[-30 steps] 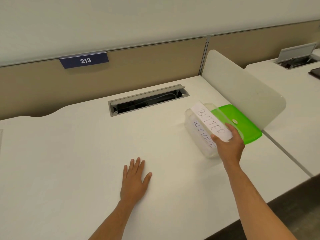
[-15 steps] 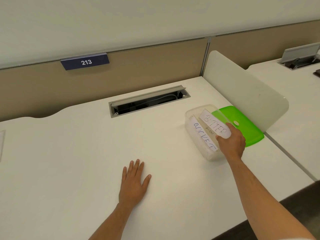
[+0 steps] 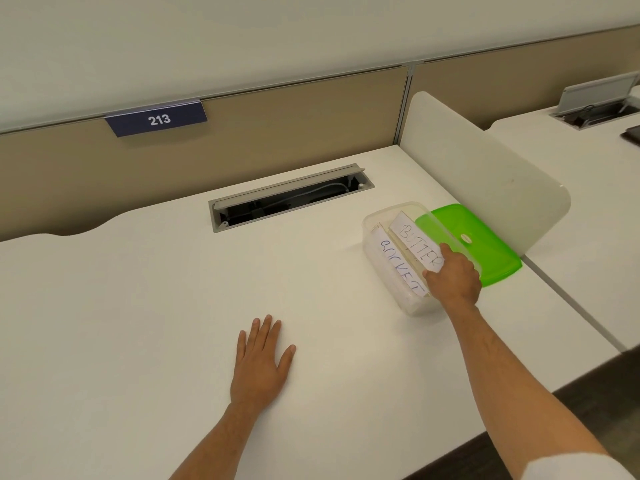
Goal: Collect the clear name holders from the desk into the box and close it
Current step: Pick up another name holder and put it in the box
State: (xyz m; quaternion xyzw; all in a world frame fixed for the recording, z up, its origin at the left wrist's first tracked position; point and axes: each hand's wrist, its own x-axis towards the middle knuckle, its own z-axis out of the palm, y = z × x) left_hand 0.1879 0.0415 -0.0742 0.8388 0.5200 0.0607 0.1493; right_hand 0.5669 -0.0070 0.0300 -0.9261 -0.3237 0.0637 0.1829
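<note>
Nearby green lid [image 3: 478,242] beside box [image 3: 375,221], right hand [image 3: 453,280] gripping name holder [image 3: 414,242], left hand [image 3: 261,362] flat.

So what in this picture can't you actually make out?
- Head view: the right hand covers the near end of the BUTTER holder and its own fingertips.
- How many holders lie in the clear box: stacked, unclear.
- Dark object on the far desk: cut off by the right edge.

An open clear plastic box [image 3: 384,261] sits on the white surface [image 3: 138,306]. Inside lie two name holders, tilted: "BUTTER" [image 3: 414,242] over "SOCKET" [image 3: 398,268]. Its green lid [image 3: 485,251] lies just beside the box.
</note>
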